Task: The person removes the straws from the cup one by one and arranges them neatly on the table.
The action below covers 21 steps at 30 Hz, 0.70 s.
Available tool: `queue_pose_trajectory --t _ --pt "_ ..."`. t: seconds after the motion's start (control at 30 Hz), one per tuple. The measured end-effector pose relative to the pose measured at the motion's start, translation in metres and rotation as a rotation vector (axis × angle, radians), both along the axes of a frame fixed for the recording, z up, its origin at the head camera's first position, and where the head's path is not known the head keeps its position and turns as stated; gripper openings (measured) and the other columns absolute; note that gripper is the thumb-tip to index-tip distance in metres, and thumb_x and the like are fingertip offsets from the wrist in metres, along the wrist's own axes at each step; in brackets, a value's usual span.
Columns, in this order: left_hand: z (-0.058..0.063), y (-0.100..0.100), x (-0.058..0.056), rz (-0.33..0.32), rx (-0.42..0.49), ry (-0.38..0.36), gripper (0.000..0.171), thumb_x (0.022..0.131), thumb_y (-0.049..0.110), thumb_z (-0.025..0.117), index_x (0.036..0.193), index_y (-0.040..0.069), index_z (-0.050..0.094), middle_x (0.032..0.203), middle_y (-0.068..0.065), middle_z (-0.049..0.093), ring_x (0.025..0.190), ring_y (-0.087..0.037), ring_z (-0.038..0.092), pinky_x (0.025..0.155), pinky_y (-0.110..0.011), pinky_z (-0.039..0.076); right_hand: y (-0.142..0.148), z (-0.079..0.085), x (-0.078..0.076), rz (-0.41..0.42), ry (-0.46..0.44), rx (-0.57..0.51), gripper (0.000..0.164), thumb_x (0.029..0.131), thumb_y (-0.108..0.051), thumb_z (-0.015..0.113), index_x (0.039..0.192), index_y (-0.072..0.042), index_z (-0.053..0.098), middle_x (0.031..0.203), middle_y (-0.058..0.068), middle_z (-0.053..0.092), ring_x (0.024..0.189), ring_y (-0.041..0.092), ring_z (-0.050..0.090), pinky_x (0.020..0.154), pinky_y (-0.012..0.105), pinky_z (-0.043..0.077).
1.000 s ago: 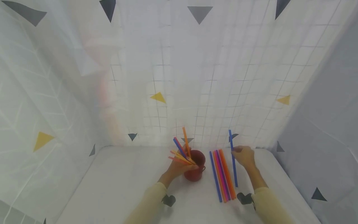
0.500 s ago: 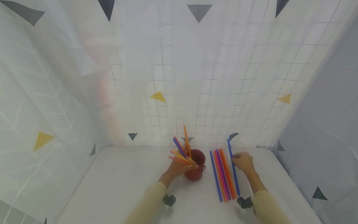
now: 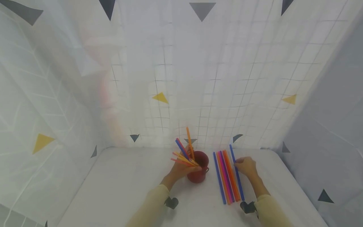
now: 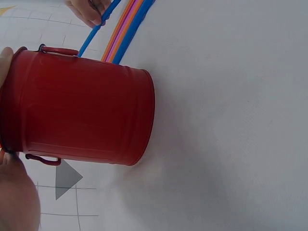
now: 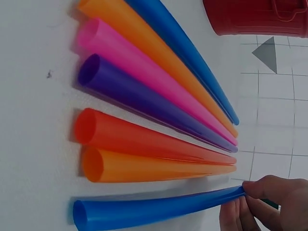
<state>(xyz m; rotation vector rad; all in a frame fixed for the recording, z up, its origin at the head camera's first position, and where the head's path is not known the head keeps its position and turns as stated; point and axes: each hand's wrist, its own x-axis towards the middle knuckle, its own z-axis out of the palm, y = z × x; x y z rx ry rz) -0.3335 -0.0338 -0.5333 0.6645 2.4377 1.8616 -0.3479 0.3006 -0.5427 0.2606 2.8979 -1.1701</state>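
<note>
Currently, my left hand (image 3: 180,171) curls round the rim of the red bucket (image 3: 196,177), thumb on the near side, fingers on the far side; a cluster of straws (image 3: 183,151) leans out of the mouth, over that hand. My right thumb and fingertips pinch a blue straw (image 3: 239,183) partway along; from the right hand (image 3: 247,166), both ends stick out.

Counts: one bucket, two side handles (image 4: 60,50); straws at the bucket overlap, number uncertain. Between the hands, six straws (image 3: 224,176) lie side by side: blue, orange, pink, purple, red-orange, orange. Pinched blue: one, just beside the last.

Room: tabletop (image 3: 124,183) reaches broadly to its left edge; a narrow gap separates bucket and row; a strip runs right of my wrist to the right edge.
</note>
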Motion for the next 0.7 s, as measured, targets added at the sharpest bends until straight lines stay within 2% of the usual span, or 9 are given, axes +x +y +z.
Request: queue_pose_trajectory --t 0.13,0.37,0.7 --pt "0.001 0.000 -0.001 -0.008 0.000 0.001 0.108 0.074 0.038 0.086 0.156 0.025 0.017 0.142 0.004 0.049 0.128 -0.008 0.043 0.111 -0.048 0.031 0.001 -0.006 -0.001 0.001 -0.013 0.003 0.040 0.085 -0.014 0.070 0.114 0.012 0.062 0.108 0.030 0.065 0.085 0.033 0.069 0.073 0.043 0.057" --pt "0.029 -0.002 0.017 -0.051 0.031 0.002 0.100 0.080 0.018 0.082 0.155 0.008 0.017 0.142 -0.012 0.048 0.130 -0.027 0.044 0.110 -0.053 0.032 0.000 -0.007 0.000 0.007 -0.016 0.011 0.038 0.085 -0.013 0.070 0.112 0.012 0.063 0.107 0.030 0.065 0.090 0.037 0.067 0.074 0.044 0.056" --pt "0.029 -0.001 0.016 -0.054 0.024 0.019 0.100 0.080 0.018 0.082 0.155 0.008 0.017 0.141 -0.014 0.049 0.129 -0.030 0.045 0.108 -0.053 0.035 -0.003 -0.010 -0.001 0.002 -0.034 0.026 0.037 0.085 -0.016 0.070 0.110 0.010 0.065 0.109 0.029 0.065 0.102 0.043 0.062 0.083 0.050 0.052"
